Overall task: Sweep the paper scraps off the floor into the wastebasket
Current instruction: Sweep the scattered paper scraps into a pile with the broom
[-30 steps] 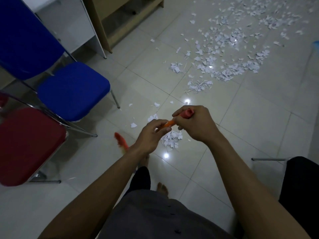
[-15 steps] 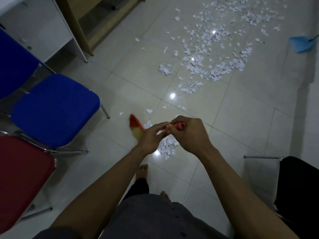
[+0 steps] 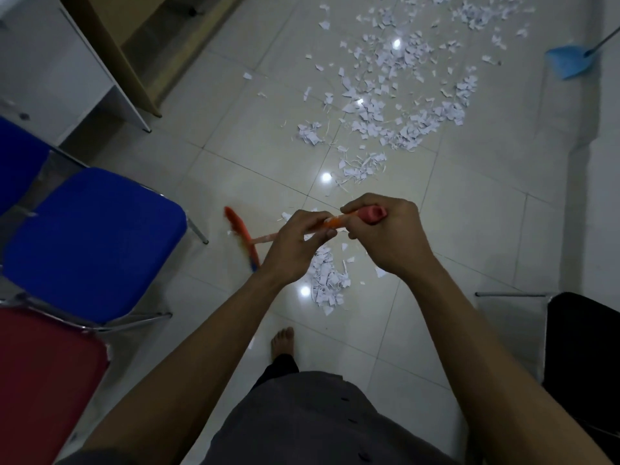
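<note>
Head view: the left hand (image 3: pixel 295 243) and the right hand (image 3: pixel 385 236) both grasp the orange broom (image 3: pixel 339 220), whose blurred head is at 9 o'clock. Paper scraps (image 3: pixel 327 280) are piled beneath the hands, with more scattered toward 12 and 1 o'clock.

The floor (image 3: pixel 469 229) is pale glossy tile with bright spots of reflected light. White paper scraps (image 3: pixel 385 105) lie thickly scattered over its far part, and a smaller heap (image 3: pixel 327 280) sits nearer. To the heap's left, the blurred head of an orange broom (image 3: pixel 240 229) meets the tiles. A blue dustpan (image 3: pixel 567 62) lies far right. Also standing on the floor: a blue chair (image 3: pixel 94 243), a red chair (image 3: pixel 43 380), a black chair (image 3: pixel 583 347) and a bare foot (image 3: pixel 282 340).
</note>
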